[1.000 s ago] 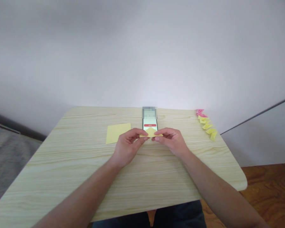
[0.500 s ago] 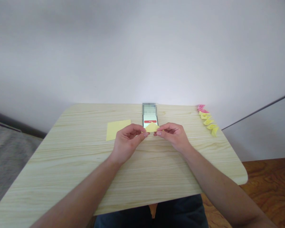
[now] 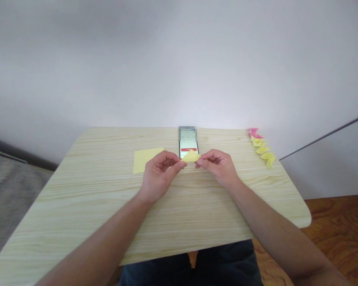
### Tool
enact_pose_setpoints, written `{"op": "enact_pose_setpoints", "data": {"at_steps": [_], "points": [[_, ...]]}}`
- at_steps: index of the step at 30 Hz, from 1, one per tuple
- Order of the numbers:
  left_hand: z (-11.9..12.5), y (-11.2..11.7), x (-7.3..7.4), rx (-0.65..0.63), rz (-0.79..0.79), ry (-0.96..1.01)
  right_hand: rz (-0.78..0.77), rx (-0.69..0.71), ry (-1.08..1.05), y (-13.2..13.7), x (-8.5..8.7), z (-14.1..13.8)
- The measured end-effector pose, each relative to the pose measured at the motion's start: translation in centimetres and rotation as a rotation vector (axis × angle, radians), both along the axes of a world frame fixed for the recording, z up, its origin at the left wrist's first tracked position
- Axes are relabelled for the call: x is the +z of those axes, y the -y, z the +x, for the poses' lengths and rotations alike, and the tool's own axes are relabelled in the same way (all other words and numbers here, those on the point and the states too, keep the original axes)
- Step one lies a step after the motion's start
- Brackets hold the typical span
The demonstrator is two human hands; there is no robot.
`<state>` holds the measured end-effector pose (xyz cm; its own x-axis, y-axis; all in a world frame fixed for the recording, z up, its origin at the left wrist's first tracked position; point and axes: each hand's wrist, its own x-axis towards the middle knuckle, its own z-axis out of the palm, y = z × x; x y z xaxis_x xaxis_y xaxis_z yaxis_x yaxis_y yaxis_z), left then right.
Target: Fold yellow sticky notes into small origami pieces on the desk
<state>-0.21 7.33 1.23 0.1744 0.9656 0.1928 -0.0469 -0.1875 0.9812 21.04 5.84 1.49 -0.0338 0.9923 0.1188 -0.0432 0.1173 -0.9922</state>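
Between my two hands is a small piece of folded yellow paper, shaped like a low triangle with its peak pointing away from me. My left hand pinches its left corner between thumb and fingers. The right corner is pinched by my right hand. Just behind the paper lies a phone with a lit screen, its lower end partly covered. A flat yellow sheet rests on the table beside my left hand, which hides part of its right side.
Along the right edge of the pale wooden table sits a row of folded paper pieces: pink ones at the back and several yellow ones in front. A white wall rises behind the table.
The folded paper has tilted slightly, its peak now a little sharper. Both hands keep their pinch, and the whole view has shifted a little.
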Motion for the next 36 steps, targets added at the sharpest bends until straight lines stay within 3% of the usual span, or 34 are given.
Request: {"op": "enact_pose_setpoints", "data": {"at_steps": [5,11,36], "points": [[0.02,0.05,0.03,-0.007,0.028,-0.016,-0.019,0.000,-0.003,0.17,-0.06,-0.41],[0.13,0.12,-0.14,-0.171,0.027,0.028,-0.033,0.080,-0.004,0.41,-0.12,-0.54],[0.35,-0.01,-0.37,-0.135,0.041,-0.002,-0.043,0.126,-0.024,0.30,-0.51,-0.33]]}}
